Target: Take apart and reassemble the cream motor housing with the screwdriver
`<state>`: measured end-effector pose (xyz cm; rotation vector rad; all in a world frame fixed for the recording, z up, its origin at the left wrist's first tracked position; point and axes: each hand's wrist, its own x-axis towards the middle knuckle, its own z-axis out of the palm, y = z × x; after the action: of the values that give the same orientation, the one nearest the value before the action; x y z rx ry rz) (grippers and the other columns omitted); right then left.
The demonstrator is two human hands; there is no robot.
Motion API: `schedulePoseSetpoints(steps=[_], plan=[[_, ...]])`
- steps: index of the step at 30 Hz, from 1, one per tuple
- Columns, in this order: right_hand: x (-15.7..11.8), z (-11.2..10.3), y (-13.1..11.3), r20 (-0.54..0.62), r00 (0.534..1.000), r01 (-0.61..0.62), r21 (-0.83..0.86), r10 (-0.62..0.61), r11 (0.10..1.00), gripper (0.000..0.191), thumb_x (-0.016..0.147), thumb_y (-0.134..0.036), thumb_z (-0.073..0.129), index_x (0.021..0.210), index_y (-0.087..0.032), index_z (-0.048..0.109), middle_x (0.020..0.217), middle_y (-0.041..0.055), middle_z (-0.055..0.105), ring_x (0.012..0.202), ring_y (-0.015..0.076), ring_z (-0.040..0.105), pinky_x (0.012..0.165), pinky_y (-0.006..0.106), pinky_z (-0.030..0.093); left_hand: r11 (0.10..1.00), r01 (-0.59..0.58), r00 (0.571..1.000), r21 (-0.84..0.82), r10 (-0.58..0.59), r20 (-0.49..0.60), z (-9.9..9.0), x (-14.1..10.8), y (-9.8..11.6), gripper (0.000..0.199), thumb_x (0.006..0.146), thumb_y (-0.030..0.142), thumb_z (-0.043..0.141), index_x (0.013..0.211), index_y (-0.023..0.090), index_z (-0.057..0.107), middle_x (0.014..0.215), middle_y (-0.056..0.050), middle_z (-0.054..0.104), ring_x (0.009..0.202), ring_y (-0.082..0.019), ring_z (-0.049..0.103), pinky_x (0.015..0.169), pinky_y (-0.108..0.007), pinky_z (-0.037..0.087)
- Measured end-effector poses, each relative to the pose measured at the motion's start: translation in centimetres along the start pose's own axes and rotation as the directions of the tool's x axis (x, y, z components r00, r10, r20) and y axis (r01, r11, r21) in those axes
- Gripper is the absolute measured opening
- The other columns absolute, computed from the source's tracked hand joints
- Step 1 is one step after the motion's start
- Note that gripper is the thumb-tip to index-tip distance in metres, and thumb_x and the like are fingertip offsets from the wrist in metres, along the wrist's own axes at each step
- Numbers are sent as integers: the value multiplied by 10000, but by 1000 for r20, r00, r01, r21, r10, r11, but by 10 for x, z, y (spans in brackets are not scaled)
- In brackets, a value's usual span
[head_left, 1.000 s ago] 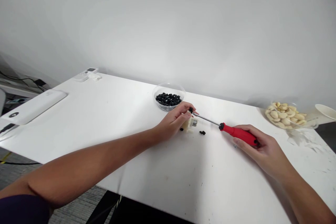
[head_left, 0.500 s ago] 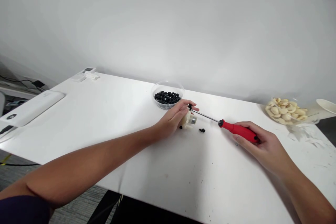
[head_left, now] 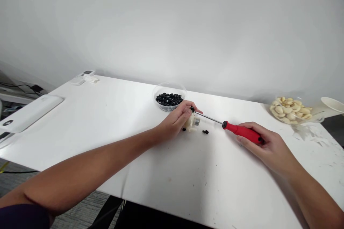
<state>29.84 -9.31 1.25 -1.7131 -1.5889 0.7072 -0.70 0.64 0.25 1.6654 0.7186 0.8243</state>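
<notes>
My left hand [head_left: 176, 118] is closed around a cream plastic part with a silver motor [head_left: 191, 122] on its right side. At its top, by my fingertips, sits a small black piece [head_left: 192, 108]. My right hand [head_left: 264, 145] grips the red handle of a screwdriver [head_left: 243, 132]; its metal shaft slants up and left, with the tip at the black piece. Loose black pieces [head_left: 205, 132] lie on the table right of the motor part, and another small black piece [head_left: 184, 129] is just under my left hand.
A clear round bowl [head_left: 170, 96] of black pieces stands behind my left hand. At the right are a clear container of cream-coloured oval pieces [head_left: 291, 110] and a tipped paper cup [head_left: 333, 105]. A white oblong device [head_left: 32, 112] and a remote control [head_left: 83, 77] lie at the left.
The whole view has shifted slightly, so things appear a little further left. Both hands keep their hold, and the screwdriver tip stays at the black piece.
</notes>
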Motion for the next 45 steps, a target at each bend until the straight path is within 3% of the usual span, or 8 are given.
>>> schedulePoseSetpoints(steps=[5, 10, 12, 18, 23, 32, 39, 45], plan=[[1, -1, 3, -20, 1000, -2, -12, 2, 1000, 383, 873, -604, 727, 1077, -282, 760, 827, 34, 698, 659, 197, 537, 534, 317, 375, 995, 69, 997, -70, -67, 26, 0, 1, -4, 362, 1139, 475, 401, 1373, 240, 547, 1403, -131, 677, 790, -151, 614, 720, -335, 485], [0, -2, 1, -19, 1000, -16, -11, 16, 1000, 384, 864, -608, 732, 1056, -276, 762, 790, 26, 702, 652, 202, 555, 547, 320, 398, 989, 100, 993, -105, -93, 73, 1, -3, -2, 666, 1038, 520, 643, 1585, 260, 366, 1615, -210, 505, 1348, -326, 596, 988, -440, 530], [0, -3, 0, -8, 1000, -29, -18, 29, 999, 369, 879, -602, 722, 1065, -285, 758, 782, 18, 698, 652, 201, 550, 551, 318, 394, 992, 123, 988, -41, -119, 95, 1, -3, -2, 814, 951, 494, 776, 1606, 275, 344, 1667, -207, 439, 1404, -356, 554, 1034, -465, 520], [-1, -2, 4, -32, 998, 54, -66, -57, 996, 340, 920, -574, 693, 1088, -286, 759, 852, 31, 739, 684, 215, 594, 572, 334, 425, 983, 92, 994, 159, -99, 37, 2, -3, -7, 817, 1009, 507, 675, 1683, 282, 273, 1507, -159, 588, 1206, -323, 631, 1044, -484, 478], [-4, 5, 10, -67, 977, 193, -148, -204, 970, 281, 955, -539, 673, 1089, -301, 735, 878, 25, 766, 622, 193, 578, 582, 350, 462, 992, 79, 997, 96, -81, 12, 1, -6, -13, 724, 1043, 408, 570, 1672, 274, 237, 1317, -110, 615, 1014, -252, 618, 919, -414, 493], [-16, 14, -4, -218, 827, 392, -437, -519, 809, 151, 920, -413, 759, 1004, -287, 752, 747, 44, 766, 597, 223, 648, 603, 394, 512, 978, 103, 995, -179, -103, 12, 1, -6, -8, 509, 829, 208, 567, 1336, 233, 529, 1072, -40, 537, 868, -180, 540, 755, -321, 448], [-19, 20, -4, -192, 884, 368, -277, -427, 887, 136, 946, -410, 738, 1005, -288, 734, 770, 16, 774, 533, 177, 579, 560, 358, 487, 987, 103, 995, -124, -104, 0, 1, -5, -8, 481, 825, 248, 536, 1305, 216, 522, 1068, -45, 554, 870, -190, 542, 760, -342, 441], [-18, 28, -14, -119, 993, 33, 78, -23, 996, 228, 921, -502, 741, 911, -274, 730, 681, -3, 638, 584, 177, 499, 534, 314, 392, 996, 83, 996, -43, -84, -12, -2, -4, -11, 471, 863, 280, 523, 1330, 220, 519, 1060, -52, 587, 862, -200, 535, 731, -337, 405]])
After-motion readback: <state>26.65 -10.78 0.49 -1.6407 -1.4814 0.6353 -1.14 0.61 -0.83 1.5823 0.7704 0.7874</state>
